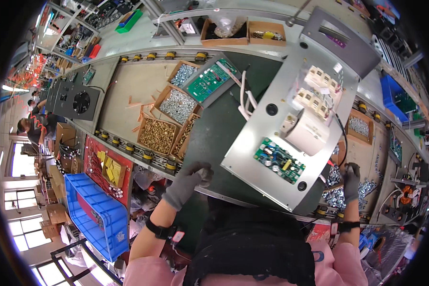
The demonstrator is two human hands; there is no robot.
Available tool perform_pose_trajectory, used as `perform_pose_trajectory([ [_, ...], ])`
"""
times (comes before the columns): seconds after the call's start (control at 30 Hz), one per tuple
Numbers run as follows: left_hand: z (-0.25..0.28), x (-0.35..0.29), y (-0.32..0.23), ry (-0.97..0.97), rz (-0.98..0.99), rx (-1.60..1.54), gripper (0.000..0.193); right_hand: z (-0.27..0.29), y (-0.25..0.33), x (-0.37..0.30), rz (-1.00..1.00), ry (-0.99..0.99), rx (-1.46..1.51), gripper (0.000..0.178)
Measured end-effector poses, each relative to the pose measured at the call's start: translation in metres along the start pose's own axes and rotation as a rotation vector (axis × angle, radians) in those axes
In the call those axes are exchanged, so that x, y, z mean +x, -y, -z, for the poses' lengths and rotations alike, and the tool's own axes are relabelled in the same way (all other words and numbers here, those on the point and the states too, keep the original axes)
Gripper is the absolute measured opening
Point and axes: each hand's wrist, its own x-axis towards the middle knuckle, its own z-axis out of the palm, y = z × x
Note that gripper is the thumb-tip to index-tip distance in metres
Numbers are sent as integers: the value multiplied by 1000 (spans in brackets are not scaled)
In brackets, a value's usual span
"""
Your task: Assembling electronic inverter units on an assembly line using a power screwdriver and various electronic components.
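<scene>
A large silver metal panel [245, 159] lies tilted before me on the dark green work surface [207, 145]. It carries a small green circuit board [279, 159], a white cylinder [307, 133] and a row of cream-coloured blocks [314, 93]. My left hand [193, 181], in a grey glove, is closed just left of the panel's near corner; anything inside it is hidden. To the panel's right, my gloved right hand [352, 183] has its fingers curled beside the end of a black cable [344, 131], above loose silver screws [336, 196]. What those fingers hold, if anything, cannot be made out.
Cardboard boxes of brass screws [158, 134] and silver fasteners [177, 106] stand at the left, near a grey-framed green circuit board [212, 81]. A blue crate [97, 214] sits lower left. Another person [33, 124] is at the far left. Rollers [148, 156] line the bench edge.
</scene>
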Motion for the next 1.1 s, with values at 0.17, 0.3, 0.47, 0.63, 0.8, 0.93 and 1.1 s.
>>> perform_pose_trajectory([
  [0.17, 17, 81, -1, 1, -75, -30, 29, -77, 66, -105, -85, 274, 510, 30],
  [0.3, -6, 147, -7, -218, -498, 630, 32, -153, 74, -148, -259, 190, 620, 38],
  [0.47, -32, 183, -19, -185, -204, 190, 35, -196, 83, -158, 346, 98, -323, 44],
  [0.63, -29, 174, -15, -552, -627, 910, 46, -205, 84, -145, -116, -33, 658, 43],
  [0.8, -17, 166, -14, -138, -1085, 1031, 46, -202, 122, -151, -51, -28, 572, 45],
  [0.93, -38, 160, -27, -22, -1241, 808, 45, -205, 184, -163, -57, -61, 597, 44],
  [1.1, -65, 171, -73, 52, -1163, 988, 44, -213, 215, -161, -1, -71, 546, 39],
])
